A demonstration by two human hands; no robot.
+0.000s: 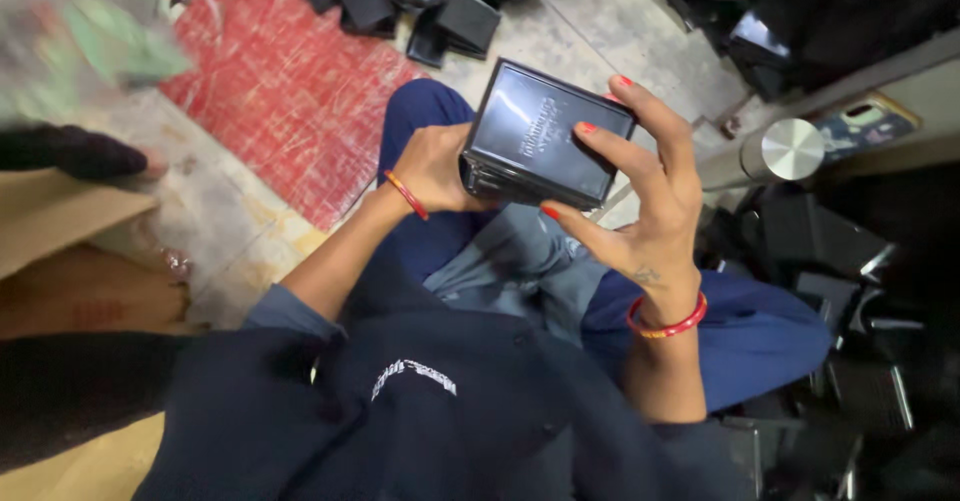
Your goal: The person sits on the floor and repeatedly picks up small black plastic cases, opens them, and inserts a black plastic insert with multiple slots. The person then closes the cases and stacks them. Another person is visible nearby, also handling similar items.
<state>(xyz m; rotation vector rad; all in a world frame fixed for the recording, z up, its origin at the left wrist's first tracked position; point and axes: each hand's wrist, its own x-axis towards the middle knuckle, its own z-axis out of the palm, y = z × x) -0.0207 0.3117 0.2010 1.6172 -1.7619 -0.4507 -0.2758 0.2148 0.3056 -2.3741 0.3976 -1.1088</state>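
Over patchy red flooring (280,91) we clamp a glossy black box (540,139), left hand (432,169) beneath, right hand (650,196) spread wide, steadying it face-up.

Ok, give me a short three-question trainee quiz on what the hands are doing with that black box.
1. True or false: both hands hold the black box above the lap.
2. Which hand has its fingers spread over the box's top and side?
A. the left hand
B. the right hand
C. neither
3. Fill in: each wrist wears a ___ bangle.

Key
1. True: the left hand grips the box's left end from below and the right hand its right end.
2. B.
3. Red; more black boxes lie on the floor ahead.
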